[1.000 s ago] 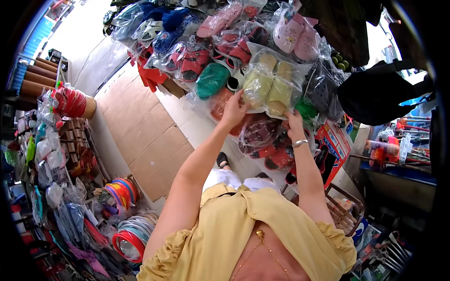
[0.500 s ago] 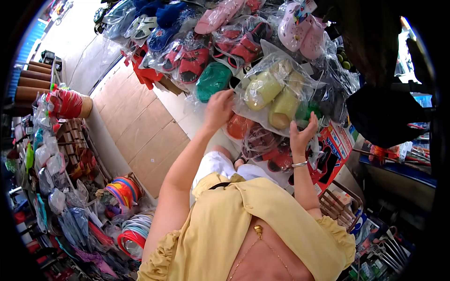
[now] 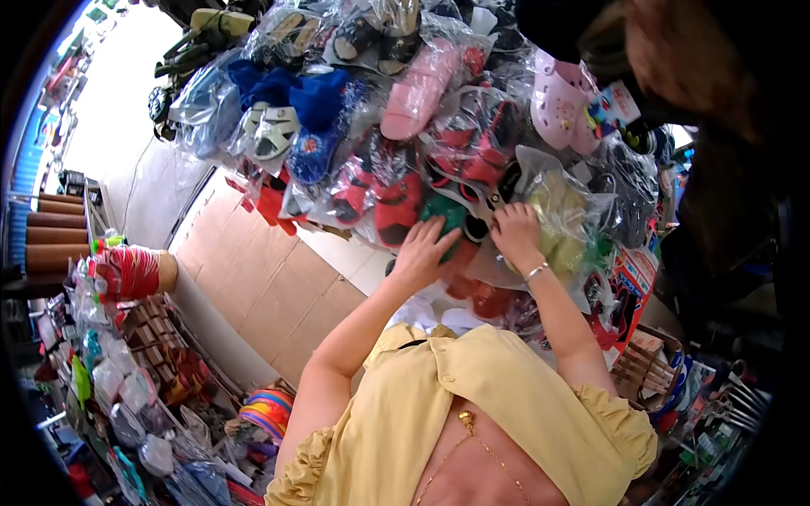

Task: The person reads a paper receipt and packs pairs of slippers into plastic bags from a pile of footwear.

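My left hand [image 3: 426,251] lies with spread fingers on a green shoe [image 3: 445,211] in clear plastic. Close to its right, my right hand [image 3: 516,238] has bent fingers pressed together on the left side of a plastic bag [image 3: 527,169]. Inside that bag are yellow-green clogs [image 3: 558,221], partly hidden by glare. A black-and-white shoe [image 3: 477,226] shows between my hands. Under my wrists, orange-brown shoes [image 3: 489,299] in plastic are blurred. Red-and-black sandals [image 3: 396,190] in clear bags lie just beyond my left hand.
Bagged footwear is heaped ahead, including a pink slipper [image 3: 422,88], pink clogs [image 3: 557,101] and a blue slipper [image 3: 312,152]. Cardboard [image 3: 270,287] covers the floor at left. A spool of red cord [image 3: 131,271] stands beyond it. A basket [image 3: 650,363] sits at right.
My left hand has come onto the green shoe. My right hand has gone from the right side of the clogs' bag to its left side. The view has shifted, showing more of the heap.
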Action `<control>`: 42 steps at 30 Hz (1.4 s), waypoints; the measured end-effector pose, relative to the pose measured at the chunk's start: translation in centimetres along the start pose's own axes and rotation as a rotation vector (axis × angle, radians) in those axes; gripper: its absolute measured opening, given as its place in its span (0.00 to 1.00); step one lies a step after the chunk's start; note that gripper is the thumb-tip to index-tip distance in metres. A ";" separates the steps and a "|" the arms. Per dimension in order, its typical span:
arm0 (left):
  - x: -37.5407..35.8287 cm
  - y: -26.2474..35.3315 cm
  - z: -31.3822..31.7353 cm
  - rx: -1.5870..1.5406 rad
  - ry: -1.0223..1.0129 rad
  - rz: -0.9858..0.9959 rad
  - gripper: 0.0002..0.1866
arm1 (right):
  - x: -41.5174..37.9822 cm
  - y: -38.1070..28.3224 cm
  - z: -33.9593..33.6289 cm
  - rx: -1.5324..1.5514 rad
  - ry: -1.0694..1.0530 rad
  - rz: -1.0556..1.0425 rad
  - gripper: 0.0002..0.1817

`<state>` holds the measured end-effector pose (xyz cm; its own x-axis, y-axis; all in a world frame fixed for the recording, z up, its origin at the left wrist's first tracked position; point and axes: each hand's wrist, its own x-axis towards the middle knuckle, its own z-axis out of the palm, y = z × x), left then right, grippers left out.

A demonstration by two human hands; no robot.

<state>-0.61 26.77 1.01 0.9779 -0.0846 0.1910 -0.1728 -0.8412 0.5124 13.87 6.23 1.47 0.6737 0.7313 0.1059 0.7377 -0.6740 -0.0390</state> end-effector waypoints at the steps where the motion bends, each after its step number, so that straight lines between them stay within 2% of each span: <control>1: 0.2 -0.7 -1.4 -0.084 -0.016 0.046 0.30 | 0.1 -0.2 -0.4 0.038 -0.049 0.037 0.13; 3: 2.1 -2.9 -4.5 -0.360 0.120 0.031 0.26 | 1.4 -1.3 -0.5 0.074 -0.096 0.091 0.14; 4: 3.8 -4.3 -6.7 -0.256 0.217 0.057 0.23 | 2.5 -1.7 -0.3 0.330 0.091 0.224 0.15; 5: 5.6 -5.7 -8.5 -0.283 0.244 -0.020 0.21 | 3.6 -1.8 -0.2 0.580 0.284 0.353 0.16; 6: 7.4 -7.7 -9.6 -0.287 0.346 0.004 0.23 | 5.1 -1.9 -0.5 0.656 0.304 0.413 0.24; 7: 9.3 -9.2 -11.1 -0.214 0.311 -0.057 0.26 | 6.7 -1.9 -0.2 0.648 0.312 0.432 0.24; 8: 11.2 -12.1 -10.1 -0.173 0.392 -0.072 0.34 | 8.6 -1.9 0.5 0.646 0.413 0.506 0.31; 9: 13.1 -14.6 -9.2 -0.180 0.383 -0.054 0.34 | 10.0 -2.1 1.3 0.642 0.513 0.577 0.39; 10: 15.0 -16.6 -8.3 -0.275 0.331 -0.198 0.40 | 11.2 -2.2 2.3 0.634 0.527 0.593 0.39; 11: 16.4 -17.9 -7.4 -0.367 0.276 -0.341 0.46 | 12.3 -2.1 3.5 0.671 0.503 0.734 0.46; 12: 17.1 -18.6 -6.3 -0.372 0.266 -0.323 0.46 | 12.9 -2.2 4.2 0.709 0.477 0.877 0.53; 13: 17.8 -18.9 -5.5 -0.385 0.197 -0.332 0.50 | 13.2 -2.5 4.0 0.802 0.403 0.978 0.57; 14: 18.5 -19.3 -4.8 -0.395 0.128 -0.342 0.55 | 13.4 -2.9 3.9 0.797 0.438 1.020 0.57; 16: 19.3 -18.2 -5.1 -0.290 0.132 -0.389 0.55 | 13.3 -2.6 3.9 0.789 0.478 1.076 0.57; 17: 19.3 -17.7 -5.3 -0.183 0.147 -0.452 0.56 | 13.1 -1.7 4.2 0.956 0.471 1.033 0.56; 18: 19.3 -18.8 -4.1 -0.235 0.262 -0.367 0.51 | 12.8 -1.1 4.5 1.120 0.464 0.984 0.56; 19: 19.6 -20.3 -3.0 -0.239 0.252 -0.360 0.51 | 13.0 -1.0 3.3 1.189 0.498 0.988 0.49; 21: 19.9 -22.6 -1.7 -0.620 0.362 -0.288 0.45 | 12.9 -1.5 -0.6 1.464 0.547 0.985 0.40; 22: 19.6 -21.0 -3.7 -0.695 0.329 -0.335 0.41 | 12.7 -1.9 -2.1 1.464 0.602 0.957 0.34; 23: 19.5 -20.0 -5.2 -0.692 0.326 -0.337 0.41 | 12.4 -2.1 -2.5 1.381 0.708 0.901 0.33; 25: 19.4 -19.5 -6.5 -0.924 0.178 -0.477 0.39 | 11.2 -1.8 -2.3 1.188 0.726 0.910 0.34; 26: 19.7 -19.6 -6.4 -0.925 0.177 -0.479 0.39 | 10.7 -1.3 -1.4 1.187 0.725 0.911 0.34; 28: 20.2 -20.3 -5.9 -1.091 0.066 -0.482 0.37 | 9.8 -1.0 0.7 0.329 0.430 0.907 0.35; 29: 20.1 -20.4 -5.8 -1.092 0.066 -0.483 0.37 | 9.7 -1.1 1.1 0.329 0.429 0.907 0.35; 31: 20.6 -19.6 -6.7 -1.390 -0.074 -0.373 0.43 | 11.6 -2.6 -0.4 0.012 0.686 0.601 0.33; 33: 20.5 -18.6 -7.2 -1.370 -0.063 -0.385 0.42 | 14.2 -4.7 -3.5 0.127 0.671 0.423 0.31; 34: 20.6 -18.1 -7.2 -1.380 -0.047 -0.357 0.43 | 15.4 -5.7 -3.9 0.410 0.573 0.403 0.34; 35: 20.5 -17.6 -7.1 -1.392 -0.036 -0.331 0.43 | 16.7 -6.7 -3.7 0.409 0.570 0.409 0.34; 36: 20.4 -17.4 -6.6 -1.311 -0.010 -0.334 0.38 | 18.3 -7.5 -3.5 0.492 0.531 0.452 0.36; 37: 20.5 -16.8 -6.5 -1.314 -0.011 -0.332 0.38 | 19.3 -7.5 -3.4 0.574 0.495 0.489 0.37; 39: 20.8 -15.9 -6.7 -1.539 0.091 -0.460 0.32 | 20.3 -6.7 -2.3 0.551 0.472 0.507 0.39; 40: 21.1 -15.8 -7.0 -1.539 0.094 -0.455 0.32 | 20.7 -6.6 -1.9 0.534 0.447 0.525 0.40; 41: 21.4 -15.8 -7.3 -1.523 0.101 -0.578 0.27 | 20.7 -6.6 -1.4 0.534 0.450 0.519 0.40; 42: 21.6 -15.9 -7.5 -1.505 0.110 -0.702 0.24 | 20.4 -7.6 -2.4 0.389 0.545 0.380 0.39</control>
<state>22.38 42.35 3.22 0.9081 0.1530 -0.3899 0.2529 0.5419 0.8015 21.94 26.02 6.30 0.8418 0.2343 0.4864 0.4900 -0.7096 -0.5063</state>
